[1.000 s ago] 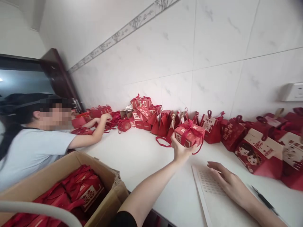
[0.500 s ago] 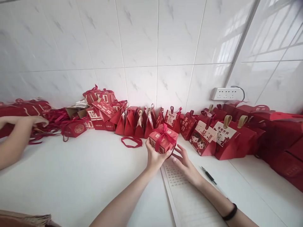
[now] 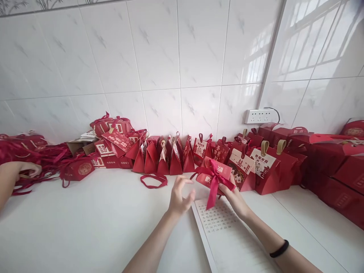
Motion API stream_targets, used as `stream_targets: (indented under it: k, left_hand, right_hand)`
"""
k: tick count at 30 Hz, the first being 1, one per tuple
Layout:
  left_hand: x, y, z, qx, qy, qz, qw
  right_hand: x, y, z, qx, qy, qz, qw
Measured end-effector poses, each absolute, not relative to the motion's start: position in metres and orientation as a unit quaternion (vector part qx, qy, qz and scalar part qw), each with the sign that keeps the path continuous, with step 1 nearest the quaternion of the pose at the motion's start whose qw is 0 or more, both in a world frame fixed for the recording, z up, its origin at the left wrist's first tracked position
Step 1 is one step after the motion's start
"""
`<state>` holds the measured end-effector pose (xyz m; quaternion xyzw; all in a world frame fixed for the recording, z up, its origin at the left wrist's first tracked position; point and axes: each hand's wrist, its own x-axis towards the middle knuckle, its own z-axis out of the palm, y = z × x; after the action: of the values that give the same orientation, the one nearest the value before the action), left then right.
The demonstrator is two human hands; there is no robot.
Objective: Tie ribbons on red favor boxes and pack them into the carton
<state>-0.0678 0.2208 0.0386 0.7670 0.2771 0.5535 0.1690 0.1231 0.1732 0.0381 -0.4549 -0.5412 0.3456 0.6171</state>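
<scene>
A red gift box (image 3: 205, 179) with a magenta ribbon bow (image 3: 215, 178) on top is held above the table by my right hand (image 3: 234, 199), whose fingers grip its right side. The box is tilted, and a ribbon tail hangs down its front. Just left of it, my left hand (image 3: 182, 197) is off the box, with thumb and fingers apart and nothing between them. Beneath the box lies a paper pad (image 3: 217, 220) with handwritten characters. On the table behind my left hand rests a loop of red ribbon (image 3: 153, 181).
Several red boxes with handles (image 3: 163, 157) line the wall, with more stacked boxes (image 3: 324, 178) at right. Piled boxes (image 3: 113, 146) and loose ribbons (image 3: 54, 157) lie left. Another person's hand (image 3: 27, 169) is among the ribbons. A power strip (image 3: 258, 116) is against the wall.
The gift box has passed from my left hand to my right and turned, its ribbon tail now hanging forward. My left hand has let go and moved left. The other person's hand reaches into the ribbons.
</scene>
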Motion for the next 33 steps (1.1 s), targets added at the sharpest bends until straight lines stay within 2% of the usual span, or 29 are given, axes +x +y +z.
stream_targets:
  k: [5, 14, 19, 23, 26, 33]
  left_hand:
    - [-0.064, 0.219, 0.045, 0.659, 0.384, 0.602, 0.238]
    - [-0.058, 0.218, 0.049, 0.654, 0.376, 0.550, 0.359]
    - [-0.059, 0.219, 0.049, 0.674, 0.368, 0.541, 0.342]
    - [-0.057, 0.218, 0.046, 0.713, 0.364, 0.524, 0.293]
    - [-0.056, 0.217, 0.044, 0.729, 0.373, 0.508, 0.269]
    - [-0.048, 0.211, 0.038, 0.729, 0.373, 0.492, 0.294]
  right_hand:
    - [0.122, 0.171, 0.037, -0.469, -0.548, 0.356, 0.595]
    - [0.115, 0.173, 0.029, -0.464, -0.577, 0.371, 0.561]
    - [0.115, 0.175, 0.030, -0.482, -0.582, 0.340, 0.560]
    - [0.115, 0.176, 0.032, -0.510, -0.562, 0.363, 0.541]
    - [0.114, 0.176, 0.029, -0.511, -0.540, 0.362, 0.562]
    - [0.112, 0.178, 0.025, -0.483, -0.537, 0.369, 0.585]
